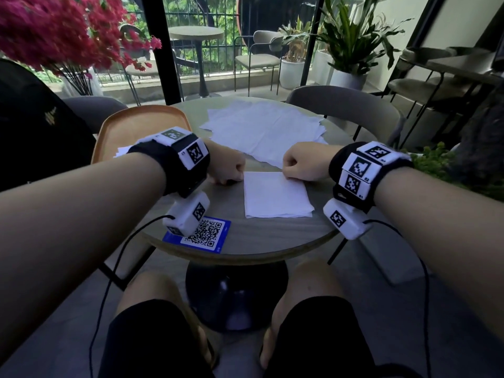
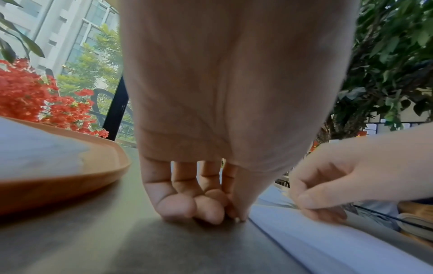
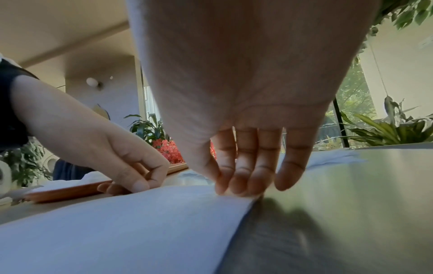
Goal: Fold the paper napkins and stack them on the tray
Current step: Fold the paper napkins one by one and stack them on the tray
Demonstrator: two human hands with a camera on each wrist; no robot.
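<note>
A white folded napkin (image 1: pixel 276 195) lies flat on the round table in front of me. My left hand (image 1: pixel 231 181) has curled fingers and pinches the napkin's far left corner (image 2: pixel 234 216). My right hand (image 1: pixel 289 177) pinches the far right corner, thumb on top (image 3: pixel 234 191). Behind the hands lies a loose pile of unfolded napkins (image 1: pixel 261 129). The orange tray (image 1: pixel 131 126) stands at the left with white folded napkins (image 1: pixel 122 151) on it, partly hidden by my left wrist.
A blue QR code card (image 1: pixel 207 233) lies near the table's front edge (image 1: pixel 245 255). A black bag (image 1: pixel 35 132) sits on the chair at left, and a grey chair (image 1: pixel 341 102) stands behind the table. Red flowers (image 1: pixel 54 31) hang at the far left.
</note>
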